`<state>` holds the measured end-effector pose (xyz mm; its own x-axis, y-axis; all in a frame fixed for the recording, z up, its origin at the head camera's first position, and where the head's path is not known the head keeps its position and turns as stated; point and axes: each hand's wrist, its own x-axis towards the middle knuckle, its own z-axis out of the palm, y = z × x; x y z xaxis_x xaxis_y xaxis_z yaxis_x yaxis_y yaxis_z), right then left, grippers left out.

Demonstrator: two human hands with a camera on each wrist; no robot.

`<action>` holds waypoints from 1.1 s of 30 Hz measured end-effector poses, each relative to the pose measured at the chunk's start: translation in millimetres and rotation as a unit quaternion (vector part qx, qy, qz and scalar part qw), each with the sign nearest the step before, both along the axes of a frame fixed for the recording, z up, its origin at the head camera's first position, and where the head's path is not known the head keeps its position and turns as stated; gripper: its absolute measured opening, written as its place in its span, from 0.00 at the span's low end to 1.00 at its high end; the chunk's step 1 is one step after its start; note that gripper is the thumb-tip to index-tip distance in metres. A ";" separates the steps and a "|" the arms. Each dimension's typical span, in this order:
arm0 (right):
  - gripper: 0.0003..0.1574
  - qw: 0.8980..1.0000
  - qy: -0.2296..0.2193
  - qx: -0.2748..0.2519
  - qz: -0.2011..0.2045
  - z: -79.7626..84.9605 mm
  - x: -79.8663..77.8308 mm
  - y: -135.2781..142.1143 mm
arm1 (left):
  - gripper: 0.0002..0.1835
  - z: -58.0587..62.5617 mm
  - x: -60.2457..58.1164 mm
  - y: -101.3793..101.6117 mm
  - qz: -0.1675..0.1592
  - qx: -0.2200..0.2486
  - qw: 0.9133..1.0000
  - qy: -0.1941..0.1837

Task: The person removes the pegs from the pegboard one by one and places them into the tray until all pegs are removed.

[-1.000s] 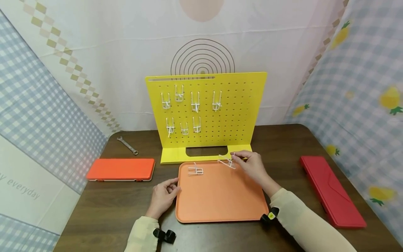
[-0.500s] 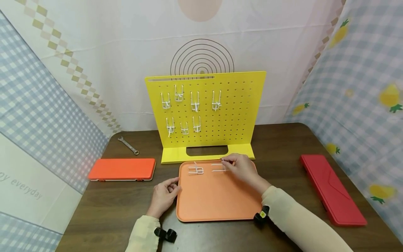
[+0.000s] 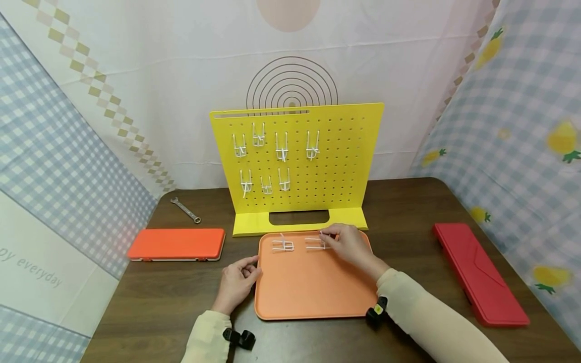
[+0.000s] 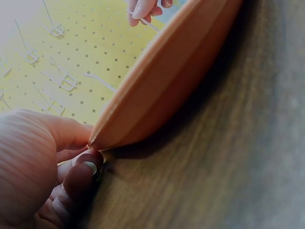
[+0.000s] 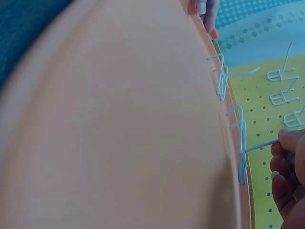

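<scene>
My right hand pinches the prong of a white wire pegboard hook between thumb and fingers, over the far side of an orange tray. The hook's frame lies along the tray's far rim in the right wrist view. To its left, a second white hook lies on the tray. At the tray's left edge, my left hand grips the rim between thumb and fingers, as the left wrist view shows. Behind the tray stands a yellow pegboard with several white hooks hung mostly on its left half.
An orange case lies left of the tray, with a wrench behind it. On the right is a long red case. The pegboard's base is close behind the tray, and curtains enclose the table.
My right hand has moved left and slightly down with the hook, bringing it to the tray's far side beside the other hook. The left hand has stayed on the rim.
</scene>
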<state>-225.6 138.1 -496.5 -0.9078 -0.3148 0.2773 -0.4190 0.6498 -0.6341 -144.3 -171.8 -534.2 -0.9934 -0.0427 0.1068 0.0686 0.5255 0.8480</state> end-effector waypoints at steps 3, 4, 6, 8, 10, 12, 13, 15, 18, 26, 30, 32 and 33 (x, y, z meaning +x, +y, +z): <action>0.09 1.000 -0.002 -0.001 0.002 -1.0 -0.6 0.0 | 0.15 -0.1 -0.2 0.2 0.000 0.001 1.000 -0.001; 0.09 1.000 -0.003 0.000 0.003 -1.3 -0.8 0.1 | 0.15 0.1 -0.2 0.3 0.000 0.002 1.000 -0.002; 0.09 1.000 -0.003 -0.001 0.003 -1.9 -1.1 0.2 | 0.15 0.4 0.0 0.4 0.001 0.002 1.000 -0.002; 0.09 1.000 -0.003 -0.002 0.003 -2.4 -1.2 0.4 | 0.15 0.7 0.1 0.5 0.001 0.002 1.000 -0.003; 0.09 1.000 -0.004 -0.003 0.002 -2.7 -1.3 0.4 | 0.15 0.8 0.3 0.6 0.002 0.002 1.000 -0.004; 0.09 1.000 -0.006 -0.004 0.002 -3.2 -1.4 0.4 | 0.15 0.4 0.4 0.7 0.003 0.002 1.000 -0.004; 0.09 1.000 -0.007 -0.004 0.002 -3.4 -1.5 0.3 | 0.15 0.2 0.4 0.8 0.003 0.002 1.000 -0.004; 0.09 1.000 -0.010 -0.002 0.001 -4.1 -1.6 0.2 | 0.15 -0.1 0.6 0.7 0.003 0.001 1.000 0.000; 0.09 1.000 -0.013 0.001 0.001 -5.3 -1.7 0.3 | 0.15 0.2 0.7 1.0 0.003 0.001 1.000 0.000; 0.09 1.000 -0.015 0.005 -0.006 -6.0 -0.3 0.0 | 0.15 0.8 0.7 1.5 0.004 0.004 1.000 -0.010; 0.08 1.000 -0.015 0.006 -0.007 -5.0 0.3 -0.7 | 0.15 0.9 0.7 1.5 0.004 0.004 1.000 -0.011; 0.08 1.000 -0.019 0.004 -0.009 -4.2 0.6 -1.2 | 0.15 0.8 0.6 1.5 0.005 0.004 1.000 -0.011; 0.08 1.000 -0.021 0.003 -0.009 -3.9 0.7 -1.4 | 0.15 0.8 0.6 1.5 0.005 0.004 1.000 -0.011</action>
